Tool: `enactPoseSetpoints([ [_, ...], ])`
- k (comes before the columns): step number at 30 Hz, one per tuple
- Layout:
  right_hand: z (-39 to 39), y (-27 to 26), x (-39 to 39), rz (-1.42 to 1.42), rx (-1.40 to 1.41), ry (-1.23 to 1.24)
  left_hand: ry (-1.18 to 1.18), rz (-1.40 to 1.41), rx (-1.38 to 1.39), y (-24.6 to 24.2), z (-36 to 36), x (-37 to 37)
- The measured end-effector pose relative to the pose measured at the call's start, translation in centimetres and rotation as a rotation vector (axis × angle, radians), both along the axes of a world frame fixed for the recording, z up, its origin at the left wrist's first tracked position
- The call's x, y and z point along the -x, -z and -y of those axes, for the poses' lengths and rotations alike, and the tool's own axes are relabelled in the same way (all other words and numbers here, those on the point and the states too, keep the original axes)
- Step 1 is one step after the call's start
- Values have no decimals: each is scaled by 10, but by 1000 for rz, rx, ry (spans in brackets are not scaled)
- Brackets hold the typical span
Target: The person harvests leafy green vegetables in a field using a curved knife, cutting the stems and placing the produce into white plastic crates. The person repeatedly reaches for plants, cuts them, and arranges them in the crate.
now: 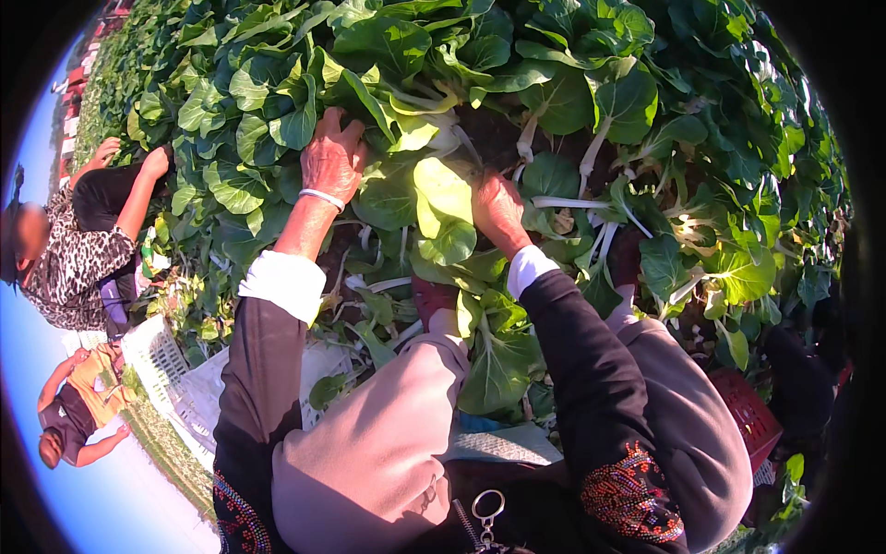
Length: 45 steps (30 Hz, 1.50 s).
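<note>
My left hand [332, 158], with a white band at its wrist, presses in among the leaves of a bok choy plant [374, 100]. Its fingers are bent against the foliage, and leaves partly hide what they hold. The plant's pale stalk base [443, 131] points towards my right hand [497, 208]. That hand is curled into a fist beside a yellowing leaf [443, 190]. A thin greyish curved strip [468, 147], perhaps a blade, runs up from near the fist to the stalk base; its handle is hidden.
Cut or loose bok choy [602, 149] lies on the dark soil. Standing plants [235, 104] fill the left and top. White plastic crates [156, 350] are at left, a red crate [747, 415] at lower right. One person [83, 256] crouches at left; another [86, 408] is beyond.
</note>
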State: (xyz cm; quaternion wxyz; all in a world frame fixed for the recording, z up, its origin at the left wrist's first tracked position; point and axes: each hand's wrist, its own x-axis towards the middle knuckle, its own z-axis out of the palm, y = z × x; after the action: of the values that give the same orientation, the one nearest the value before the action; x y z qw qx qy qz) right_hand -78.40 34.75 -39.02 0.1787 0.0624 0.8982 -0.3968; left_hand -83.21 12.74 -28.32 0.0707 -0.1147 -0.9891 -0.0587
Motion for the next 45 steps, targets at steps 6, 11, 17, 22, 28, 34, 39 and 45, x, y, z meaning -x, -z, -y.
enactPoseSetpoints([
  [6, -6, 17, -17, -245, -60, -95, 17, -36, -25, 8, 5, -12],
  [11, -8, 42, -5, -316, 170, -139, 74, -115, 51, 13, 8, -26],
  [17, -2, 39, 27, 42, 175, -125, 34, -114, 85, 32, 22, -43],
  [22, -13, 54, 13, -111, 262, -268, 49, -161, -41, 41, 25, -60],
  [28, -25, 58, -24, -237, 37, 46, 89, -135, -158, 20, 15, -83],
  [34, -21, -38, -28, -313, 777, 575, -84, -250, -263, -32, 7, -120],
  [39, -27, -115, -18, -313, 880, 408, -182, -303, -478, -79, 4, -134],
  [45, -39, -144, 22, 166, 1171, 142, -258, -117, -925, -99, -2, -124],
])
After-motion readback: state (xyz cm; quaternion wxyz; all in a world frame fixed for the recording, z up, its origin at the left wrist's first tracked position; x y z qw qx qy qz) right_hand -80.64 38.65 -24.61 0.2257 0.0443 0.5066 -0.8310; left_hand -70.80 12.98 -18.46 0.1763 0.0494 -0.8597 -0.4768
